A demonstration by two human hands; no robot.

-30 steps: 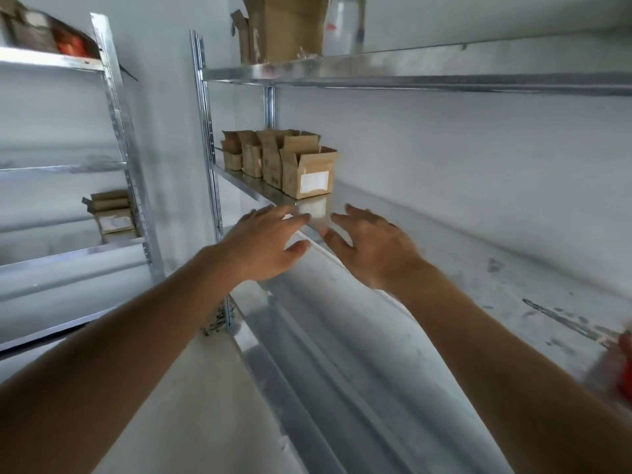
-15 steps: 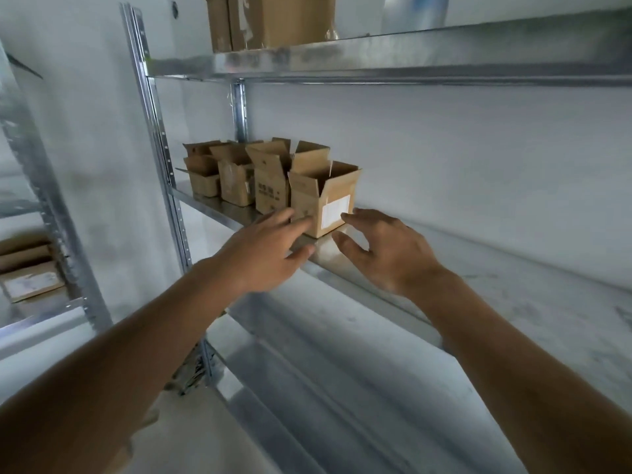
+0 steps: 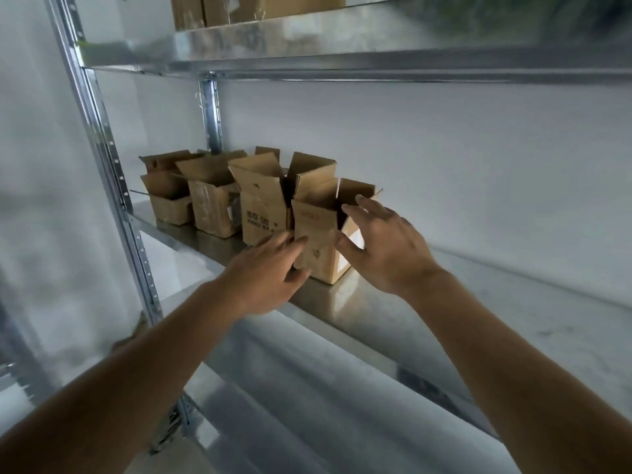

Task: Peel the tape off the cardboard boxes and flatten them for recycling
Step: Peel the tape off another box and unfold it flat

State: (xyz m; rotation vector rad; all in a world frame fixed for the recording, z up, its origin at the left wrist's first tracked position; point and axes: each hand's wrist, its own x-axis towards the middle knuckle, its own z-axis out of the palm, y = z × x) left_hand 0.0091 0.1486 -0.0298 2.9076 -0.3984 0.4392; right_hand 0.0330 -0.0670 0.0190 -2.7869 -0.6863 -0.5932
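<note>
Both hands closing on the nearest box of a four-box row on a metal shelf.

From my remote seat I am reading left to right: three open-flapped boxes (image 3: 212,206) are standing in line along the shelf (image 3: 393,313), then the nearest box (image 3: 319,234), flaps up, white label on its right face. My left hand (image 3: 266,275) is reaching its left face, fingers extended and loose, gripping nothing; contact is too blurred to call. My right hand (image 3: 383,244) is spreading open over the right face and top edge (nothing clasped yet). I am judging the pick-up best done by squeezing low on both side walls, not the flaps, and lifting straight out so the neighbouring box is not dragged along.
</note>
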